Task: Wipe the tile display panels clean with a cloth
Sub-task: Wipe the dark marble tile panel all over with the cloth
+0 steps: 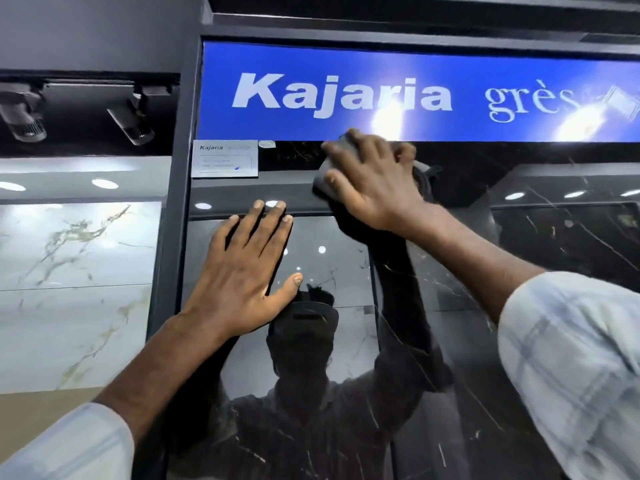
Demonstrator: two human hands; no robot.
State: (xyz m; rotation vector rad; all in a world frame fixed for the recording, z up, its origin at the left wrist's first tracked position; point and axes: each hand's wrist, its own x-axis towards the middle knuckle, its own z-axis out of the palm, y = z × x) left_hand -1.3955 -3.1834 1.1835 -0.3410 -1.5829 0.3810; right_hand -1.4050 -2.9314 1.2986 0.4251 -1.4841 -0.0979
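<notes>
Head view showed the right hand [374, 181] clenched on the cloth [321, 180] against the dark panel [450, 271], the blue sign [311, 64] just above that grip; the left hand [242, 275] lay flat, released, below-left of it. Overlapping downward strokes from the grip would likely suit best.

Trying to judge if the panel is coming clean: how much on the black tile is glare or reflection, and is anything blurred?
Head view: the black tile mirrors ceiling lights and the person, possibly masking smears; two flares wash out the lower edge of the blue sign; the right hand and cloth are motion-blurred, the left hand sharp; the frame leans from lens distortion.
</notes>
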